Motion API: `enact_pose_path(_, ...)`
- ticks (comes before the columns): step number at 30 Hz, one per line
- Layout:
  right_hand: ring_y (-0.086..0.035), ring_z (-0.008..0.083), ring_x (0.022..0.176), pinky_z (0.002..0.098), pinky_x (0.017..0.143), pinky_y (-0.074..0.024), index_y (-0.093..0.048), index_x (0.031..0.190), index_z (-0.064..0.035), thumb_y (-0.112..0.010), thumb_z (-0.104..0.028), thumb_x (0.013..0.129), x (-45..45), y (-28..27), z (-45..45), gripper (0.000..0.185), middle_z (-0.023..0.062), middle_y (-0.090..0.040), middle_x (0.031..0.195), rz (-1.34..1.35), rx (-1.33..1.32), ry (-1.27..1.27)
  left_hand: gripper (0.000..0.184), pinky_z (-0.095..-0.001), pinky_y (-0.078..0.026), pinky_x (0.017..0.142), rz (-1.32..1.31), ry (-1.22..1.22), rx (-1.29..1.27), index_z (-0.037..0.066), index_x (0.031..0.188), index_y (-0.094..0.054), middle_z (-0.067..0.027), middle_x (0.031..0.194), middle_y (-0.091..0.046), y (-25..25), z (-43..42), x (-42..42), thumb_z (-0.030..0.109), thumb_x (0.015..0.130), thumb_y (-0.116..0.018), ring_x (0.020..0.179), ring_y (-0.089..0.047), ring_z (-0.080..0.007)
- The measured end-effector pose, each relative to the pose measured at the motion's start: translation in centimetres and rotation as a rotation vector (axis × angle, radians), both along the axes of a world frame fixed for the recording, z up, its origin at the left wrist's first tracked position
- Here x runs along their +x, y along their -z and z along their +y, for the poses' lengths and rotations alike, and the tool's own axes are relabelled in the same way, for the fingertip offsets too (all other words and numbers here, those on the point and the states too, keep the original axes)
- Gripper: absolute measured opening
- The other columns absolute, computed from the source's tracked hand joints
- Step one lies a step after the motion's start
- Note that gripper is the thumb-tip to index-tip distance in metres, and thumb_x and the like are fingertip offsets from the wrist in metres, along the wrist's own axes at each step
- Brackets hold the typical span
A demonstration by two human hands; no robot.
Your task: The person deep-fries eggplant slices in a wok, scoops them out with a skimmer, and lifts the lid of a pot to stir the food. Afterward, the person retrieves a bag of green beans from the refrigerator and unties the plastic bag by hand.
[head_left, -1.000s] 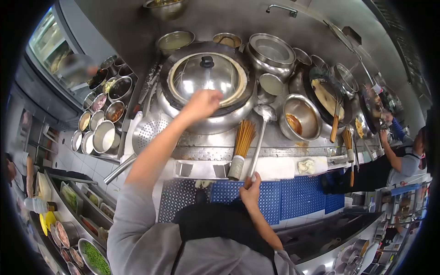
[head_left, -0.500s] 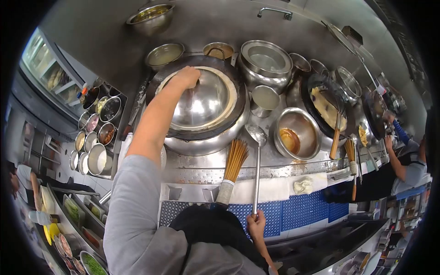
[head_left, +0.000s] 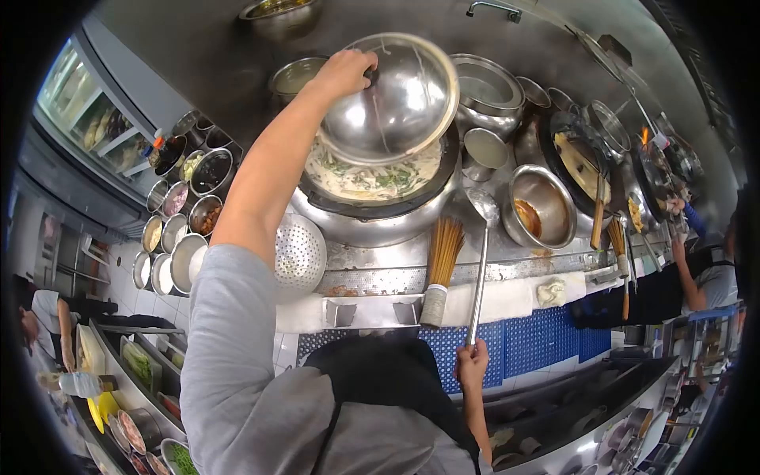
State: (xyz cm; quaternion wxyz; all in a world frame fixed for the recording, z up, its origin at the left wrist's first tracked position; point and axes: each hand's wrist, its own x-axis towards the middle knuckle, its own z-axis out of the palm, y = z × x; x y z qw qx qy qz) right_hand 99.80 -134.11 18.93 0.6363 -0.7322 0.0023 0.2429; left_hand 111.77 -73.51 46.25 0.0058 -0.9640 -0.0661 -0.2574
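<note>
My left hand (head_left: pixel 346 73) is closed round the dark knob of a domed metal lid (head_left: pixel 388 107), which is raised and tilted over the wok (head_left: pixel 348 207). Below the lid, pale food with green leaves (head_left: pixel 368 176) shows in the wok; the lid hides its far part. My right hand (head_left: pixel 473 362), low and near my body, grips the handle end of a long metal ladle (head_left: pixel 480 273). The ladle's bowl rests on the steel stove top beside the wok. Between wok and ladle lies a bamboo brush (head_left: pixel 444 257).
Right of the ladle stands a metal bowl with brown liquid (head_left: pixel 541 207). A perforated strainer (head_left: pixel 300 253) lies left of the brush. Small ingredient bowls (head_left: pixel 176 231) crowd the left. At another wok (head_left: pixel 582 170) lies a wooden-handled tool. A co-worker (head_left: pixel 697 273) stands far right.
The lid has come up off the wok in my left hand, uncovering the food. My right hand still holds the ladle. The view has shifted, and a flame now shows at far right.
</note>
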Motion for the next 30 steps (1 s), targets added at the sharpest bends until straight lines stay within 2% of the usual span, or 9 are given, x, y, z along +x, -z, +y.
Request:
enact_pose_path(7, -0.045, 0.0085, 0.039, 0.0254, 0.031, -0.0366, -0.052, 0.101, -0.0037, -0.061, -0.004, 0.091, -3.4, 0.7, 1.2, 0.014, -0.0006, -0.047, 0.057, -0.055, 0.096, 0.089, 0.033, -0.0471, -0.048, 0.086, -0.377, -0.015, -0.031, 0.01, 0.106, -0.063, -0.0142, 0.1, -0.065, 0.4, -1.1, -2.6, 0.016, 0.076, -0.077, 0.101, -0.061, -0.0361)
enact_pose_path(10, -0.046, 0.0082, 0.04, 0.0251, 0.033, -0.0378, -0.053, 0.1, -0.0034, -0.062, -0.005, 0.091, -3.3, 0.6, 1.3, 0.013, -0.0005, -0.049, 0.058, -0.113, 0.014, 0.09, 0.034, -0.0467, -0.048, 0.086, -0.48, 0.007, -0.047, 0.01, 0.106, -0.062, -0.0132, 0.102, -0.065, 0.7, -1.3, -3.3, 0.018, 0.077, -0.077, 0.101, -0.061, -0.0357)
enact_pose_path(13, -0.046, 0.0082, 0.04, 0.0251, 0.033, -0.0384, -0.054, 0.098, -0.0022, -0.062, -0.006, 0.091, -3.5, -3.7, 2.5, 0.011, 0.0, -0.05, 0.058, -0.083, -0.018, 0.056, 0.036, -0.0464, -0.049, 0.088, -0.478, -0.032, -0.151, 0.01, 0.109, -0.062, -0.0143, 0.106, -0.065, 0.6, -1.6, -4.0, 0.018, 0.077, -0.078, 0.104, -0.061, -0.0361)
enact_pose_path(17, -0.045, 0.0085, 0.038, 0.0252, 0.032, -0.0375, -0.054, 0.096, -0.0008, -0.062, -0.008, 0.091, -3.5, -5.9, 2.8, 0.012, 0.0004, -0.05, 0.057, -0.118, -0.018, 0.045, 0.035, -0.0457, -0.049, 0.087, -0.535, -0.069, -0.238, 0.011, 0.108, -0.064, -0.0132, 0.104, -0.067, 0.9, -1.9, -5.0, 0.021, 0.077, -0.078, 0.102, -0.062, -0.0354)
enact_pose_path(30, -0.046, 0.0074, 0.04, 0.0237, 0.033, -0.0376, -0.055, 0.098, -0.0023, -0.061, -0.006, 0.092, -4.7, -6.8, 2.7, 0.009, -0.0002, -0.05, 0.059, -0.025, -0.011, 0.055, 0.036, -0.0429, -0.052, 0.086, -0.544, -0.251, -0.591, 0.013, 0.108, -0.069, -0.0159, 0.1, -0.072, 1.4, -1.3, -7.9, 0.026, 0.075, -0.08, 0.096, -0.068, -0.0343)
